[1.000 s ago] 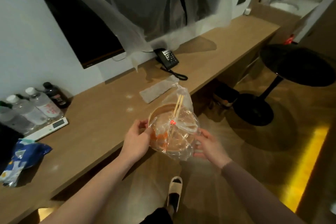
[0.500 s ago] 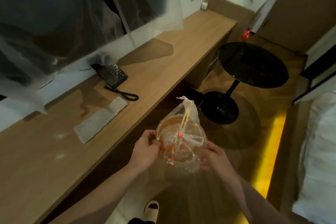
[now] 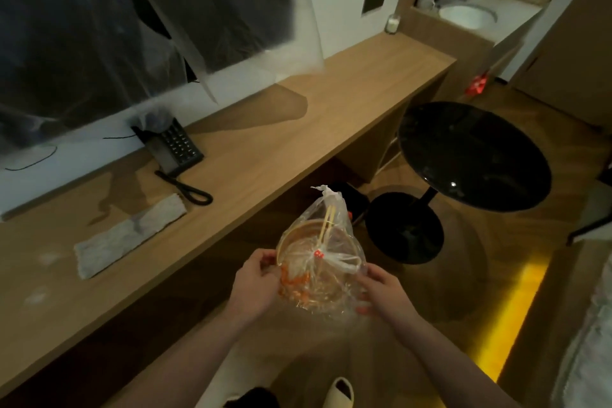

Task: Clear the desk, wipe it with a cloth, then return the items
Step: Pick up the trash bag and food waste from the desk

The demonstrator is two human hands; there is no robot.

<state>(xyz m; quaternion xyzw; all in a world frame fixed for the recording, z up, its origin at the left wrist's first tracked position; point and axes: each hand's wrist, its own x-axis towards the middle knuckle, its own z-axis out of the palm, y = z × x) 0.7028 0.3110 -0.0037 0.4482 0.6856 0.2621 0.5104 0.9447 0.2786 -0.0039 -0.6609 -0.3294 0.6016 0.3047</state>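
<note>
A person holds a bagged bowl (image 3: pixel 318 262) off the desk (image 3: pixel 347 103), out over the floor at 6 o'clock: left hand (image 3: pixel 256 288) and right hand (image 3: pixel 381 288) each pinch the plastic at its sides. Clearing looks under way, not finished: a phone (image 3: pixel 174 149) at 10 o'clock and the cloth (image 3: pixel 129 238) at 9 o'clock lie on the wood, and wiping and returning seem yet to come. No writing is readable; a small red tag on the bag is too blurred.

Hotel room: desk phone (image 3: pixel 174 149), washbasin (image 3: pixel 467 16).
</note>
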